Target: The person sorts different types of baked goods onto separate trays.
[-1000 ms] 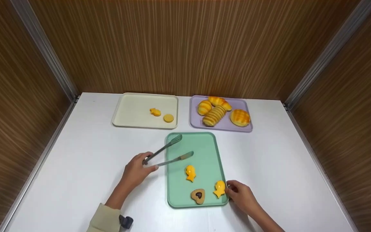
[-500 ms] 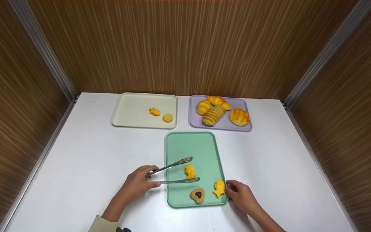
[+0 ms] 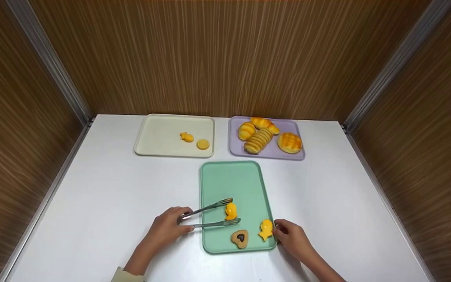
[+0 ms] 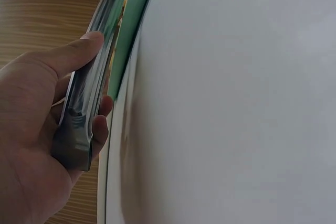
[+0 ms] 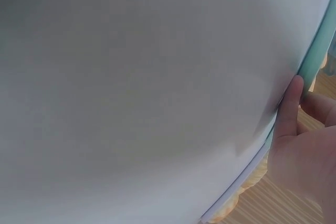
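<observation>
My left hand (image 3: 166, 227) holds metal tongs (image 3: 217, 224), whose two arms reach over the left rim of the green tray (image 3: 231, 178). A yellow fish-shaped piece (image 3: 231, 211) lies between the tong tips; whether both tips touch it I cannot tell. In the left wrist view, thumb and fingers wrap the tongs (image 4: 86, 98) near their joined end. My right hand (image 3: 293, 237) pinches the tray's right rim, and the right wrist view shows fingers at that rim (image 5: 317, 51). Beside it on the tray lie another yellow fish-shaped piece (image 3: 266, 230) and a heart-shaped cookie (image 3: 240, 238).
Behind, on the left, a cream tray (image 3: 159, 135) carries a small yellow fish-shaped piece (image 3: 187, 137) and a round yellow piece (image 3: 203, 144). A purple tray (image 3: 288, 156) at back right bears several breads (image 3: 258, 141). Wood-grain panels (image 3: 217, 58) enclose the white table (image 3: 104, 176).
My left hand has brought the tongs nearer to me, from the tray's upper part to around the fish-shaped piece, and their tips stand closer together. The right hand stays at the rim.
</observation>
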Motion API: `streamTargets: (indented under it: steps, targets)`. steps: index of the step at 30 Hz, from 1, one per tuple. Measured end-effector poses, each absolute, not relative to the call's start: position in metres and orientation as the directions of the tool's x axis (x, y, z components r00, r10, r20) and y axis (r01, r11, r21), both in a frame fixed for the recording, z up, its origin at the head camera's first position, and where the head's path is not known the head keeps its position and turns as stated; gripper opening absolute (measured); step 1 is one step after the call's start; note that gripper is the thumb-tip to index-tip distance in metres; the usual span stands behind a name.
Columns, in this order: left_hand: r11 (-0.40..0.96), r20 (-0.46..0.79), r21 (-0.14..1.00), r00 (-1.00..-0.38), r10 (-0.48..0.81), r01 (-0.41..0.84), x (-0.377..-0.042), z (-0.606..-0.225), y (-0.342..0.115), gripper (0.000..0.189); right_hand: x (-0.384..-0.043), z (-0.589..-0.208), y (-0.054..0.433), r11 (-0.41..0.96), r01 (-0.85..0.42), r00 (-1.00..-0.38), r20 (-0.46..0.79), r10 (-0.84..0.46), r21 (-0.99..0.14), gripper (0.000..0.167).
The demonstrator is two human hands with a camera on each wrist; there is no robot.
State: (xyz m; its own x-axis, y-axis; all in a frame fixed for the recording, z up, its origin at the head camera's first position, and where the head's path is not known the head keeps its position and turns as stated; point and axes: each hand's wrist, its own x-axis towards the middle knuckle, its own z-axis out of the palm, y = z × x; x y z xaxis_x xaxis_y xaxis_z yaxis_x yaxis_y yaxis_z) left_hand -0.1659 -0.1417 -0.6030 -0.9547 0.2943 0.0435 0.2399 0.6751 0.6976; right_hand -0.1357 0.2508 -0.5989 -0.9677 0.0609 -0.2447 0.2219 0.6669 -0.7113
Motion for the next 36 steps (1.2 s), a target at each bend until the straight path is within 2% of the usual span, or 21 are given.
streamTargets:
  steps: [29,36]
  targets:
    - [0.682,0.069,0.702,-0.973,0.22,0.204,-0.1628,-0.6005,-0.1394,0.037,-0.1343,-0.5986,0.2492,0.655,0.228,-0.968,-0.239,0.074,-0.72,0.032]
    - [0.696,0.121,0.687,-0.977,0.174,0.209,-0.1665,-0.5986,-0.1391,0.038,-0.1349,-0.5981,0.2489,0.676,0.223,-0.97,-0.231,0.08,-0.703,0.033]
